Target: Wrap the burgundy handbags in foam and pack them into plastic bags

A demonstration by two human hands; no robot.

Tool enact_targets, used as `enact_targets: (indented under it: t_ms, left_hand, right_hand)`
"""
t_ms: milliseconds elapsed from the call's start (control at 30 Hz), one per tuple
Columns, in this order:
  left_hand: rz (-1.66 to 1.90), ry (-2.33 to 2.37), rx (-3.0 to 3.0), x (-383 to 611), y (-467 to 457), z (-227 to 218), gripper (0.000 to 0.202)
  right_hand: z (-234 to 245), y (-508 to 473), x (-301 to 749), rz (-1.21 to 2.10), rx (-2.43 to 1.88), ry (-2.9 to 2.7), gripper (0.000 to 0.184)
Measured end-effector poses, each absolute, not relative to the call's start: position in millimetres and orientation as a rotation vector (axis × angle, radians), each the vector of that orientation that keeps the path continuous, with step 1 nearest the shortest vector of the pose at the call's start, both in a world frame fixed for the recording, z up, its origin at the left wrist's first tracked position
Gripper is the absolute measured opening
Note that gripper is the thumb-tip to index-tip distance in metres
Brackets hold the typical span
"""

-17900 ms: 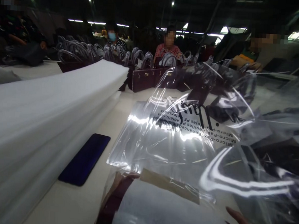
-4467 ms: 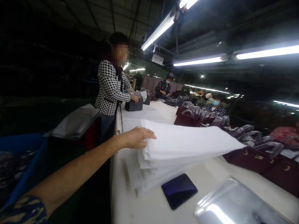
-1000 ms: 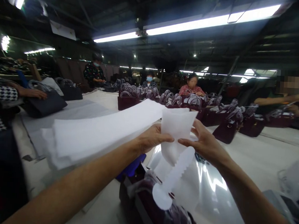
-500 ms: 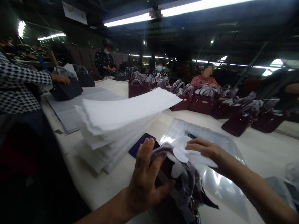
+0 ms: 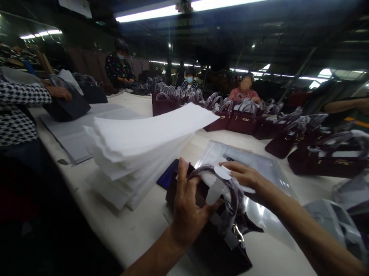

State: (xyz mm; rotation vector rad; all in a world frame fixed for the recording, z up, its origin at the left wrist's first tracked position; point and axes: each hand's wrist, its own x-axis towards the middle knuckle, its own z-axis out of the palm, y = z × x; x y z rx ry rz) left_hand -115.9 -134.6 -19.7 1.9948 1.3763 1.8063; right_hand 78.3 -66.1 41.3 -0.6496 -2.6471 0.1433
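Observation:
A dark burgundy handbag [image 5: 224,253] leans at a tilt on the table in front of me, its handles [image 5: 235,199] wrapped in clear plastic. My left hand [image 5: 188,211] grips the bag's top beside the handles, thumb and a bent finger closed, other fingers raised. My right hand [image 5: 244,177] is at the far side of the handles, its fingers closed over a thin white piece [image 5: 222,172]; its thumb is hidden. Another white piece [image 5: 214,192] hangs between the handles. A gold-coloured metal fitting [image 5: 238,233] shows on the bag's side.
A stack of white sheets [image 5: 147,129] stands left of the bag, beside a dark blue flat object [image 5: 168,174]. Clear plastic sheets [image 5: 264,168] lie behind. Burgundy handbags [image 5: 241,122] line the far side. At left, a co-worker's hand [image 5: 60,93] touches a black bag [image 5: 69,106].
My view has swung right, showing more of the right side. The handbag's lower body has come into view, and my left hand has shifted slightly right on it.

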Motion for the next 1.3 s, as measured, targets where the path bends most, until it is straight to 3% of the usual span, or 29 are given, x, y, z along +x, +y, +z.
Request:
enact_targets:
  t_ms: [200, 333, 433, 533, 633, 733, 967, 1300]
  left_hand:
    - [1.755, 1.427, 2.056, -110, -133, -18, 0.029]
    - [1.802, 1.439, 1.992, -109, -128, -20, 0.041]
    - [1.823, 1.389, 1.998, -110, -125, -21, 0.029]
    - [1.846, 1.314, 1.991, -112, -122, -23, 0.026]
    - [1.821, 1.299, 1.996, -112, -121, -25, 0.026]
    - [1.806, 1.294, 2.028, -111, -118, -26, 0.021]
    - [1.8, 1.213, 2.267, -116, -121, -22, 0.016]
    - [1.802, 1.031, 2.583, -170, -177, -35, 0.006]
  right_hand:
    - [37, -66, 71, 0.148, -0.649, -2.528, 0.024]
    - [36, -65, 68, 0.153, -0.661, -2.543, 0.021]
    - [39, -78, 68, 0.114, -0.775, -2.484, 0.022]
    - [42, -119, 65, -0.114, -1.158, -2.155, 0.035]
    - [33, -174, 51, -0.3, -1.433, -1.89, 0.061]
    - [10, -206, 29, -0.269, -1.601, -1.851, 0.08]
    - [-22, -191, 10, -0.091, -1.765, -1.648, 0.032]
    - [-28, -175, 29, -0.051, -1.803, -1.631, 0.018]
